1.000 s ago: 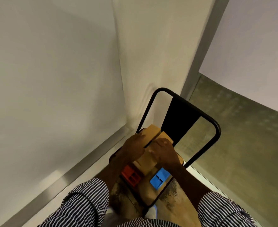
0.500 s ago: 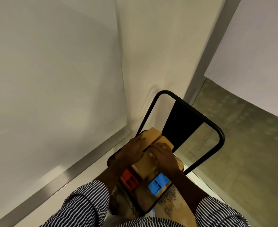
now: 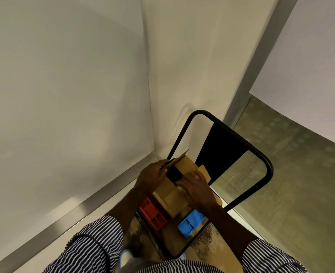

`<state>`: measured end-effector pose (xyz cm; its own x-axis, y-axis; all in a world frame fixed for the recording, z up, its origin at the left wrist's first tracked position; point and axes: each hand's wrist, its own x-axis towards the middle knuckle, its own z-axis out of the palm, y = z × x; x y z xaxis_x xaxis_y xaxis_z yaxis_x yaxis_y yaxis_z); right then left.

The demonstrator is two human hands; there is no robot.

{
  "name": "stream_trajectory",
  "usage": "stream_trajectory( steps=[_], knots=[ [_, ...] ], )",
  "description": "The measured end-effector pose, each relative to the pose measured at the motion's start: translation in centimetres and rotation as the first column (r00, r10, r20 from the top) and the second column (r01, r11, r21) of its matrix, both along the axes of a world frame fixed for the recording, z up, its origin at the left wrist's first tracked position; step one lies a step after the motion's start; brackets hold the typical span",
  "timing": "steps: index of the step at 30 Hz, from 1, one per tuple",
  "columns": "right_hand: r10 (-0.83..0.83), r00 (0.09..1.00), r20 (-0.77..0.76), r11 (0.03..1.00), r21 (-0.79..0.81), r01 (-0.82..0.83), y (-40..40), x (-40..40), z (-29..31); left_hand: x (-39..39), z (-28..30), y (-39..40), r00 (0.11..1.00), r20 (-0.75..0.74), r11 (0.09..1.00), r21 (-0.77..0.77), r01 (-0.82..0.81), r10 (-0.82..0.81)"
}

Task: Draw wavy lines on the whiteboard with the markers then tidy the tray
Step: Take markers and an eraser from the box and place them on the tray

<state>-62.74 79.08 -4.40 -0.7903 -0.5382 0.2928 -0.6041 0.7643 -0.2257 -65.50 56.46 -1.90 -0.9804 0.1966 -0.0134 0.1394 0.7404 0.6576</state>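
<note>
A: Hands first. What are they doing?

B: The left hand (image 3: 152,177) pinches a raised flap (image 3: 177,158) of the cardboard box (image 3: 174,196), thumb and fingers curled on the flap's edge. The right hand (image 3: 197,189) lies on top of the box with fingers bent over another flap (image 3: 203,171).

A: Where does the box sit?

B: On the seat of a black metal-framed chair (image 3: 261,156), near a corner of pale walls. The lifted flap shows a dark opening (image 3: 174,173); I cannot tell what is inside.

A: Anything beside it?

B: A red tray (image 3: 152,213) at the box's left edge and a blue tray (image 3: 190,223) toward its right, both on the seat, nearer the person. Striped sleeves (image 3: 95,245) cover both forearms.

A: Whiteboard, markers?

B: I cannot make them out.
</note>
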Motion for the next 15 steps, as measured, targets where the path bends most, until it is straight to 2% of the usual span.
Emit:
stream_trajectory(
  steps=[3,5,6,8,11,15],
  knots=[
    [0.050,0.983,-0.177,0.999,-0.010,-0.052,1.4,0.7,0.6,-0.9,-0.3,-1.4,0.981,-0.184,0.991,-0.101,-0.087,0.067],
    [0.067,0.972,-0.225,0.997,-0.017,-0.073,2.7,1.7,0.5,-1.7,-0.5,-2.3,0.939,-0.344,0.952,-0.294,-0.083,-0.024],
    [0.072,0.972,-0.225,0.996,-0.031,-0.080,3.4,2.3,0.3,-2.1,-0.5,-2.6,0.924,-0.373,0.918,-0.389,-0.077,-0.080],
    [0.075,0.977,-0.199,0.995,-0.053,-0.087,4.7,3.7,-0.5,-2.5,0.2,-2.8,0.927,-0.361,0.868,-0.487,-0.094,-0.103],
    [0.066,0.990,-0.122,0.995,-0.069,-0.075,6.1,5.6,-1.7,-3.0,-0.2,-2.6,0.931,-0.349,0.842,-0.530,-0.098,-0.111],
    [0.015,1.000,-0.004,0.995,-0.101,-0.016,7.0,7.2,-2.9,-3.0,-1.6,-2.7,0.889,-0.385,0.814,-0.581,-0.026,-0.247]
  ],
)
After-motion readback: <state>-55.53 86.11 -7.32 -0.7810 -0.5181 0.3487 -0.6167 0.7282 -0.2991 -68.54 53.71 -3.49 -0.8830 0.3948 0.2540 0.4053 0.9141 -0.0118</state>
